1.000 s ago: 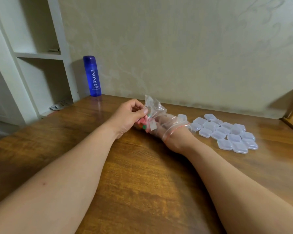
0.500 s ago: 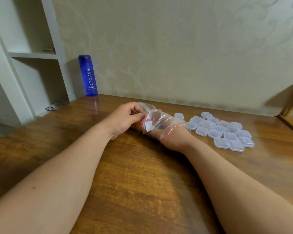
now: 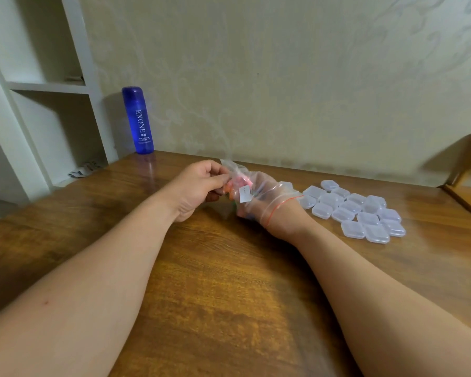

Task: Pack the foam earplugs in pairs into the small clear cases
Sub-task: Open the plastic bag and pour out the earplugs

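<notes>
While the left hand (image 3: 199,186) pinches the far end of the clear zip bag (image 3: 234,170) between thumb and curled fingers, the right hand (image 3: 272,205) sits inside that bag up to the wrist, its red zip line (image 3: 276,209) stretched across the back of the hand. Pink and orange foam earplugs (image 3: 238,183) are bunched in the bag's end, just beside the left thumb.

To do this step well, I judge the left hand should hold the bag taut so that the right fingers can pick out just two plugs and slide out without dragging others onto the wooden table (image 3: 215,295). The small clear cases (image 3: 356,210) lie clustered on the table just right of the right wrist, all apparently closed.

Crinkled plastic and a white label (image 3: 244,194) blur the right fingers, so I cannot tell whether they grasp any plugs. How many plugs are in the bag is also unclear.
</notes>
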Motion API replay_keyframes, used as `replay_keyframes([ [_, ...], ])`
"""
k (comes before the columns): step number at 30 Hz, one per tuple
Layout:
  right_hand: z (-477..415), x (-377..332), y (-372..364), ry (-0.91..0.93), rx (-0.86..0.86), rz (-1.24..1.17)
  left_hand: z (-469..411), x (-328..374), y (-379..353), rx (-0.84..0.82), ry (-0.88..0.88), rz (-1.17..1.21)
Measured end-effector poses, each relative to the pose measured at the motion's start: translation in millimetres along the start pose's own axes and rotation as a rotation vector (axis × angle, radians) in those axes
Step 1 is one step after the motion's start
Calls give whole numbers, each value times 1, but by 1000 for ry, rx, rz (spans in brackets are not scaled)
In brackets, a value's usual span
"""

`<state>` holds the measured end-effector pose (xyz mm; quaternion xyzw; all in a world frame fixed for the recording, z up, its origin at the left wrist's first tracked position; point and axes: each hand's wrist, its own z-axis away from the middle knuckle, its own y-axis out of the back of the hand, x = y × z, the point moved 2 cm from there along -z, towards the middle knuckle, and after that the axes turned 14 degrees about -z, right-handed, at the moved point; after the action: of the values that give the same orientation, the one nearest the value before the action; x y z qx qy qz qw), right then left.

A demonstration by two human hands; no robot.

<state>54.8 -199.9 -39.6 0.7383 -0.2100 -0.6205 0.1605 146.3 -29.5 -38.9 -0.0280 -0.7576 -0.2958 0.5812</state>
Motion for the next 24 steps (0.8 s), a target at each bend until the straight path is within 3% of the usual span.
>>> replay_keyframes([
  [7,8,0,6,-39,68,-59,1,4,2,117,-116,-248],
  [9,3,-1,1,6,42,9,2,8,0,120,-160,-313],
  [13,1,-5,1,5,-10,-74,3,10,-3,143,-172,-443],
  [18,3,5,2,-26,-13,-174,2,6,-1,142,-101,-289],
  [20,11,-3,0,28,-71,-60,0,7,-3,86,-77,-147],
  [23,20,-29,2,30,-56,-104,-1,6,-6,25,-57,-48],
  [24,15,-25,2,83,-75,19,-2,6,-6,28,-56,-37],
])
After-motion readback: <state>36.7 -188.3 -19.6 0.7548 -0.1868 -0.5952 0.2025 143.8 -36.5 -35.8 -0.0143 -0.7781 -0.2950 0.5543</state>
